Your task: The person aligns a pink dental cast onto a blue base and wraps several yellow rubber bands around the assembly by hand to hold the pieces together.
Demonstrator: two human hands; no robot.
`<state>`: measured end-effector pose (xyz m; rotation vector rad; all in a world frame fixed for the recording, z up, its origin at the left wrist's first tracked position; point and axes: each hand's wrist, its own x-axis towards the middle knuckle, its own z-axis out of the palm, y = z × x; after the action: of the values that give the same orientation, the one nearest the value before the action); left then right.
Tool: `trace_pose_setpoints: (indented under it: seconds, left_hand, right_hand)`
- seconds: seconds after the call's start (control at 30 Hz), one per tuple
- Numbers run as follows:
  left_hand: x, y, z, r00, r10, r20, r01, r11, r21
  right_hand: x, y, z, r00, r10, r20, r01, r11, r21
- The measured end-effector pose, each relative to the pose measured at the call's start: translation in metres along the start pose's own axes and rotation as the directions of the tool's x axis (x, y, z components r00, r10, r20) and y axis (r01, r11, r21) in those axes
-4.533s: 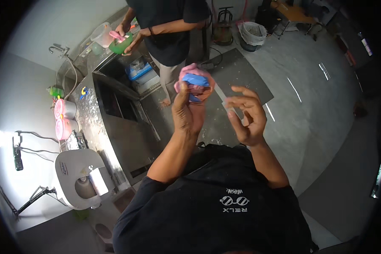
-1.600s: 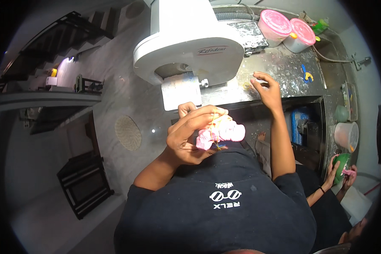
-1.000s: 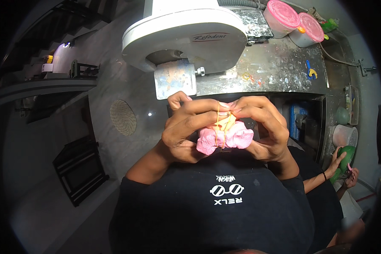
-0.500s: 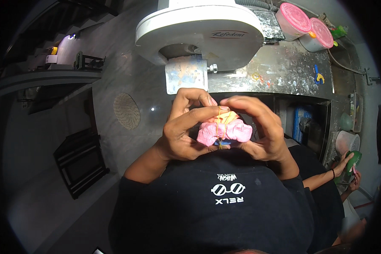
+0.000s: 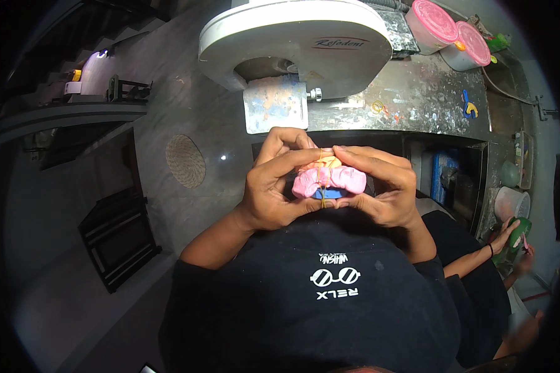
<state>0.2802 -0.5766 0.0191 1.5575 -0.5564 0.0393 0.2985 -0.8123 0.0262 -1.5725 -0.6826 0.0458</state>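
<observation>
Between both hands, before my chest, is a dental mould (image 5: 345, 179): a lumpy pink curved body with a pale orange part on its far side and a blue piece (image 5: 328, 194) under its near side. A thin yellow rubber band (image 5: 323, 198) runs round it. My left hand (image 5: 270, 189) grips its left side, thumb below and fingers over the far edge. My right hand (image 5: 389, 186) grips the right side the same way, its fingertips meeting the left ones at the top. The underside is hidden.
Ahead stands a white trimming machine (image 5: 348, 62) with a stained metal plate (image 5: 277, 112) on a splattered counter (image 5: 417, 87). Rubber bands (image 5: 378, 107), a blue-and-yellow tool (image 5: 468, 105) and pink-lidded tubs (image 5: 434, 28) lie there. At right, a co-worker's hands hold a green bowl (image 5: 519, 231).
My right hand has closed in on the mould, its fingers now resting on the top. The mould has tipped a little, showing more of the blue piece.
</observation>
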Motion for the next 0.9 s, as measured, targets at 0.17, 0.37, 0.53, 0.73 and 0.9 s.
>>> trace_pose_setpoints:
  seconds: [0.17,0.37,0.53,0.73,0.9]
  left_hand:
    - [0.001,0.0,0.002,0.994,-0.099,0.035,0.102,0.992,-0.078]
    - [0.007,0.007,0.003,0.961,-0.26,0.094,0.273,0.945,-0.181]
    - [0.01,0.009,0.006,0.947,-0.313,0.069,0.32,0.91,-0.264]
    - [0.009,0.0,0.012,0.983,-0.183,0.009,0.166,0.873,-0.458]
    - [0.019,0.011,0.005,0.984,-0.174,0.031,0.175,0.94,-0.291]
  right_hand:
    - [-0.006,0.009,0.003,0.997,0.02,-0.074,-0.017,0.999,0.034]
    - [-0.017,0.021,0.009,0.985,0.056,-0.162,-0.05,0.998,0.041]
    - [-0.018,0.02,0.006,0.984,0.055,-0.172,-0.048,0.998,0.049]
    - [-0.014,0.018,-0.001,0.986,-0.001,-0.165,0.009,0.999,0.047]
    - [-0.008,0.013,-0.006,0.989,-0.025,-0.147,0.023,1.0,-0.015]
